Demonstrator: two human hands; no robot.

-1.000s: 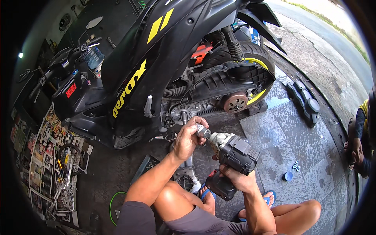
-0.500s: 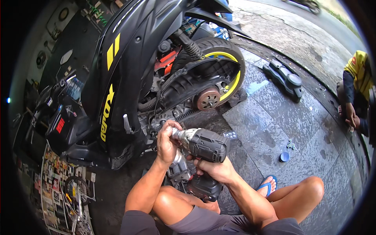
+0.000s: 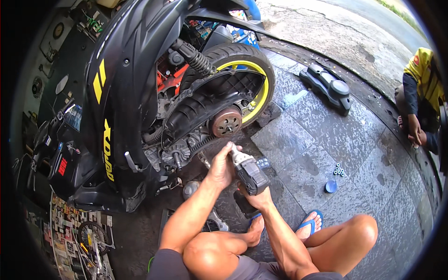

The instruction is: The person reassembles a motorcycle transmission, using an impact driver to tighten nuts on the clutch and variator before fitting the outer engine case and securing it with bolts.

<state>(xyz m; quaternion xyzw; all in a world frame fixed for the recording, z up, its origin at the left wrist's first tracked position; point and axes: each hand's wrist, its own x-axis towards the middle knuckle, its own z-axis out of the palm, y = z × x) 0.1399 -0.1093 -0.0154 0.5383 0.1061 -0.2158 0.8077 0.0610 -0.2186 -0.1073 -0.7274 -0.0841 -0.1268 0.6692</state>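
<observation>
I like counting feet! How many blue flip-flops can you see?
1. The blue flip-flop is on the foot resting on the stone floor, right of the hand gripping the power tool. The other foot shows no sandal; one may be hidden beneath it.

Both bare forearms rise from the lower edge and meet near the middle of the view. The left hand (image 3: pixel 220 168) sits higher, its fingers curled shut around the front end of a cordless impact driver (image 3: pixel 249 173), knuckles turned up and the wrist nearly straight. The right hand (image 3: pixel 258 198) lies just below and beside it, wrapped closed about the grip, its forearm angled up from the right. Both knees are bent.
</observation>
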